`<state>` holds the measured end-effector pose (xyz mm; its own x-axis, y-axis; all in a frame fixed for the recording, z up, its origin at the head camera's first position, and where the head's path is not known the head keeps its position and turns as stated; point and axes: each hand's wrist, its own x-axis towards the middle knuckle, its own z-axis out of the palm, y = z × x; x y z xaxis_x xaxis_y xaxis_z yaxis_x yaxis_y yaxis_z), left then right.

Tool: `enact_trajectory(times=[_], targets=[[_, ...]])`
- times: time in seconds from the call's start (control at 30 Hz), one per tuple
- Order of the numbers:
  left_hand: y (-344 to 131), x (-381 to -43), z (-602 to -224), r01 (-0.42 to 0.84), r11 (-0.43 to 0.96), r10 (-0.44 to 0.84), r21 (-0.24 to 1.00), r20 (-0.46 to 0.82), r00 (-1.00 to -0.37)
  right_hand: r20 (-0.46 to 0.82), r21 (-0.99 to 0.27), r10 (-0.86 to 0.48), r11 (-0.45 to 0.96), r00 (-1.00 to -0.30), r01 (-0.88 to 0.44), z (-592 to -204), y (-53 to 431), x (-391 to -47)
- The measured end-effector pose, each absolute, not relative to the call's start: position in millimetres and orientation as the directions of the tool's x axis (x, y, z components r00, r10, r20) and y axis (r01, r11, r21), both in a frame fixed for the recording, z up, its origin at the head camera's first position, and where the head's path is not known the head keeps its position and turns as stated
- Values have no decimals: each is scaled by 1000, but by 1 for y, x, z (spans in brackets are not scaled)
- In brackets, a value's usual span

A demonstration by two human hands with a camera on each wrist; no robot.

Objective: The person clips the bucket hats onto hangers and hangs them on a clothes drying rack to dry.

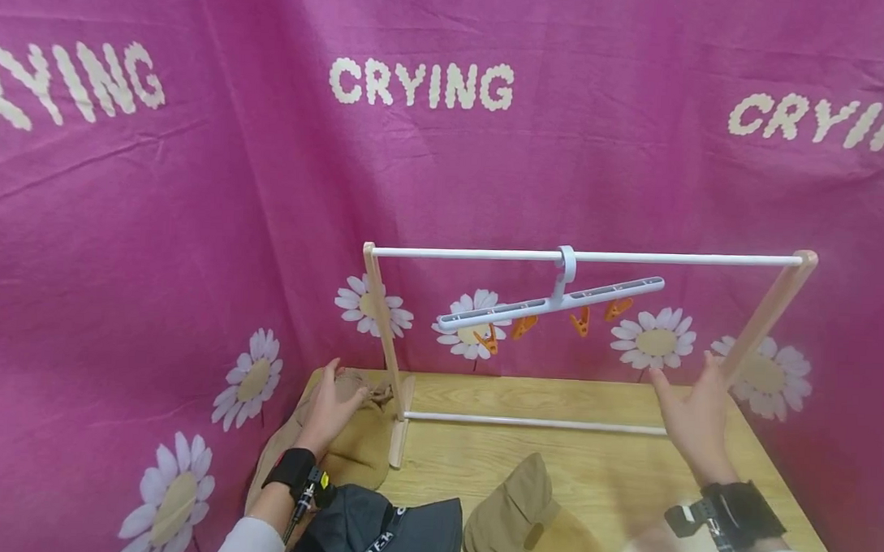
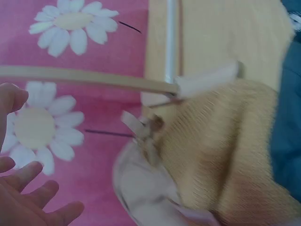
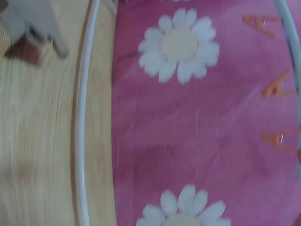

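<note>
My left hand point(image 1: 330, 410) has its fingers spread beside the left post of a wooden drying rack point(image 1: 383, 331), over a tan hat point(image 1: 358, 456). In the left wrist view, that hand's fingers point(image 2: 40, 193) are apart with nothing between them. Near the right post, my right hand point(image 1: 698, 419) is held up, thumb and fingers apart and holding nothing. A pale grey hanger point(image 1: 554, 304) hooks over the rack's white top bar point(image 1: 472, 253), tilted up to the right. Several orange clips point(image 1: 581, 321) dangle from it. The right wrist view shows only slivers of the right hand.
On the wooden table point(image 1: 465, 451) lie a dark hat with a lettered strap point(image 1: 375, 529) and a khaki hat point(image 1: 510, 510), close to the front. The rack's white lower bar point(image 1: 532, 423) runs across the table. Pink cloth point(image 1: 446, 170) with daisies surrounds the table's back and sides.
</note>
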<state>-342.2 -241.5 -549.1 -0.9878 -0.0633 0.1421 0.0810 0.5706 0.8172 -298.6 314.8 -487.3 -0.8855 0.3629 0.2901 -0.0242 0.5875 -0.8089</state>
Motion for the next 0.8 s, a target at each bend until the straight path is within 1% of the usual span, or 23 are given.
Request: enact_trajectory(times=[0.2, 0.4, 0.53, 0.67, 0.8], targets=[[-264, -327, -574, 57, 634, -107, 771, 160, -981, 317, -799, 271, 592, -909, -103, -477, 277, -295], [-281, -313, -594, -7, 675, -166, 738, 142, -976, 330, -849, 252, 500, -910, -169, -473, 238, -296], [-291, -307, -605, -21, 699, -195, 715, 163, -967, 358, -861, 219, 452, -908, -231, -472, 215, -298], [-303, -308, -615, -28, 709, -214, 705, 177, -961, 379, -842, 165, 471, -911, -265, -471, 194, -298], [-311, -317, -616, -20, 703, -204, 711, 174, -963, 389, -813, 111, 507, -914, -285, -470, 179, -299]])
